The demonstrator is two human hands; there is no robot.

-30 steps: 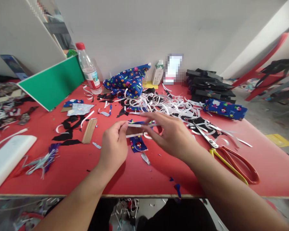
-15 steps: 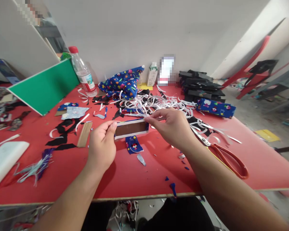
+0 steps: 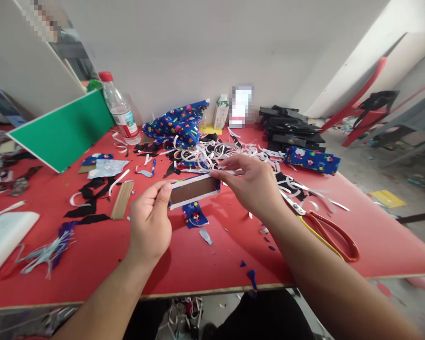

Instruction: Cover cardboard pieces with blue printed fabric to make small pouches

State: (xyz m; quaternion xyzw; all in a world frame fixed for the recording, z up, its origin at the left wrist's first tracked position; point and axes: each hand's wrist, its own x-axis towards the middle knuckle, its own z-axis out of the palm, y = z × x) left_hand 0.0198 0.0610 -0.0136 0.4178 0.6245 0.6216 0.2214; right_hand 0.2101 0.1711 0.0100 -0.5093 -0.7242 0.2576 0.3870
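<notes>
Hands met above the red table [image 3: 205, 264]: left hand [image 3: 150, 224] pinched the near-left end of a brown card strip [image 3: 194, 189]; right hand [image 3: 257, 186] pinched its far-right end; scissors [image 3: 322, 226] lay right; bare tabletop lay along the near edge.

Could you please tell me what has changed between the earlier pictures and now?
The cardboard strip, edge-on a second ago, has been turned so its brown face shows. The left hand and right hand still pinch its ends. The scissors and water bottle stay on the red table.
</notes>
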